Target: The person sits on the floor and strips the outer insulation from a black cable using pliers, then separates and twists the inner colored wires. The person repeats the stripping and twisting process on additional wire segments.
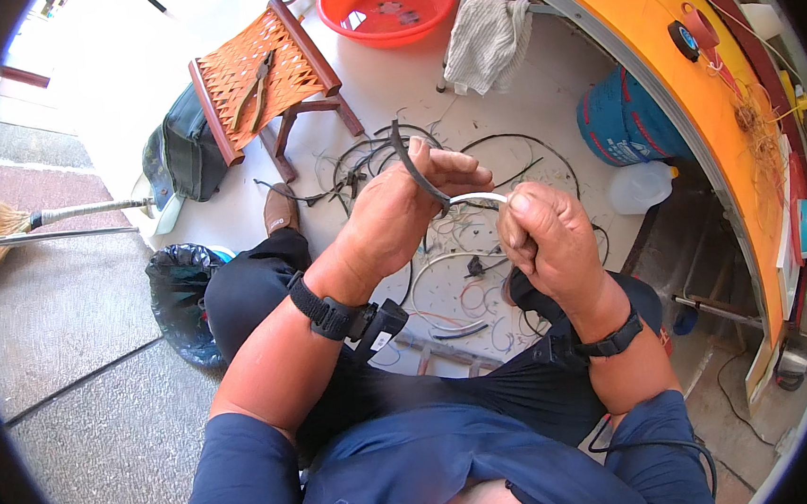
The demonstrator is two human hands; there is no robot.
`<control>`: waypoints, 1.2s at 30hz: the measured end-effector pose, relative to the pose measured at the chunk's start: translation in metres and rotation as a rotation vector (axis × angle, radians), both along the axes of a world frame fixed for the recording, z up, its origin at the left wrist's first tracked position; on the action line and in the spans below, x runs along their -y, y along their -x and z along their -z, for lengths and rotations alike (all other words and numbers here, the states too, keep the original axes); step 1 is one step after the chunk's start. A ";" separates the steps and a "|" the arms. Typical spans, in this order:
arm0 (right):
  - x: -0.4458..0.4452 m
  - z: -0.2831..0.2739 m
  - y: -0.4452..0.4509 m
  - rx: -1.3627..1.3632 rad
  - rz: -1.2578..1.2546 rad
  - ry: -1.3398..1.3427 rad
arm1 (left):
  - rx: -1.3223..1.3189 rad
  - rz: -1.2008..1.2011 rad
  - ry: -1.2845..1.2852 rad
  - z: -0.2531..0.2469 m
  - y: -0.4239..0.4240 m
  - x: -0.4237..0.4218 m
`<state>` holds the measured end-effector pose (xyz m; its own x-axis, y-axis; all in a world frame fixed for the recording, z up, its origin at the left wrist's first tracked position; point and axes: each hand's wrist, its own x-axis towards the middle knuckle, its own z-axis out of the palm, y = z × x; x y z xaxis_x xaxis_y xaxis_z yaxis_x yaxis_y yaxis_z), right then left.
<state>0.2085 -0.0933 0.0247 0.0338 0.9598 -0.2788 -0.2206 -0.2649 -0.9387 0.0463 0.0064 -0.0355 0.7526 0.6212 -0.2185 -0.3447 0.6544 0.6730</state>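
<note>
A cable with a black outer sheath point(411, 168) and a white inner part point(476, 196) spans both hands in front of me. My left hand point(400, 206) has the black sheath between thumb and fingers, with the fingers partly extended. Curled tightly, my right hand point(546, 234) grips the white part of the cable. Beneath the hands, black cable pieces point(536, 135), a white cable loop point(416, 279) and thin coloured wire scraps lie scattered on the floor. Pliers with worn handles point(260, 96) rest on an orange woven stool point(299, 61).
A red basin point(387, 4) stands at the top. A striped cloth point(490, 39) hangs by the yellow table point(643, 41) on the right, near a blue bucket point(624, 121) and a plastic jug point(640, 187). On the left are a lined bin point(180, 305), a dark bag point(189, 151) and a broom point(0, 227).
</note>
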 end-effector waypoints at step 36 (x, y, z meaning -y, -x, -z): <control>-0.039 0.016 0.009 -0.137 0.100 -0.316 | -0.031 -0.118 0.067 -0.011 -0.014 0.017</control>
<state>0.1997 -0.0538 0.0084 0.1147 0.9931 0.0230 -0.3605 0.0632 -0.9306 0.0606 -0.0108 -0.0246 0.6674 0.6883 -0.2844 -0.4017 0.6542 0.6408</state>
